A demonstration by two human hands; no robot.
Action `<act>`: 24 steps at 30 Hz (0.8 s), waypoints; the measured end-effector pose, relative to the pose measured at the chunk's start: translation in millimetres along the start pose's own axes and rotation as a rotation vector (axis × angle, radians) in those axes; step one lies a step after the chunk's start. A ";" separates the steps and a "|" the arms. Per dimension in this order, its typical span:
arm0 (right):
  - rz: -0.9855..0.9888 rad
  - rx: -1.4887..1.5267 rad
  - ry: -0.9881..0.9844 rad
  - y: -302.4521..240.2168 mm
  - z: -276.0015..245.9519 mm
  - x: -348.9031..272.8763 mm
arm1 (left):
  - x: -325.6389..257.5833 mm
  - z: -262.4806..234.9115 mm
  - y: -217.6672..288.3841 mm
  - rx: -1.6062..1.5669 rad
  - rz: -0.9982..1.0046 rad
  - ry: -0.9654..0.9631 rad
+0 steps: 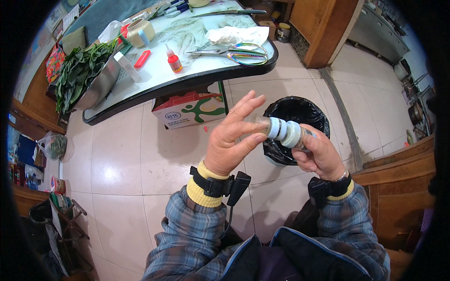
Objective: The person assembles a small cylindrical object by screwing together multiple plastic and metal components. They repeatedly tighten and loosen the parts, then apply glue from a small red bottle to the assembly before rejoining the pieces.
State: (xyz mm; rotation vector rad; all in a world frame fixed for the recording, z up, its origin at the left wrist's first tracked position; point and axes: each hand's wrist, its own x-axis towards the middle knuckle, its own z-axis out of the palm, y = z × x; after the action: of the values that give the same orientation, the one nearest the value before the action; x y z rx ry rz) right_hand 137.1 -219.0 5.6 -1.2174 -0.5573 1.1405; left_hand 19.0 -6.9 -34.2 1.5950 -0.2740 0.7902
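My left hand (pixel 225 145) pinches a small clear cylinder with a light blue band (pixel 276 128) between thumb and forefinger. Its other fingers stretch up and away. Wrapped around a small clear jar with a pale blue-green cap (pixel 293 135) is my right hand (pixel 324 157), its fingers covering much of the jar. The two pieces meet end to end, roughly in line; whether they are joined, I cannot tell. Both are held in the air above the near side of a bin lined with a black bag (pixel 295 105).
Ahead stands a marble-patterned table (pixel 187 40) with scissors (pixel 234 53), a red glue bottle (pixel 174 61), a knife (pixel 232 12) and crumpled tissue (pixel 239 35). A metal basin (pixel 99 84) of leafy greens sits at its left edge. Below is a cardboard box (pixel 190 110).
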 end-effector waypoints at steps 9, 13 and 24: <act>-0.068 -0.012 0.077 5.4 2.8 3.8 | -0.6 8.9 -2.7 -0.065 -0.033 0.070; -0.033 -0.012 0.050 4.5 -2.5 2.6 | -0.6 5.0 -1.2 0.004 -0.021 0.027; -0.010 0.065 0.094 1.5 4.5 1.7 | -3.0 10.7 0.9 0.029 -0.088 0.090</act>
State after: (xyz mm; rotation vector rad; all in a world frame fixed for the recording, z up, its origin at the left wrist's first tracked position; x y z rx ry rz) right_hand 133.4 -215.6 5.3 -1.2046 -0.4520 1.0787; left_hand 19.8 -18.0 -35.2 1.5827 -0.1274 0.7979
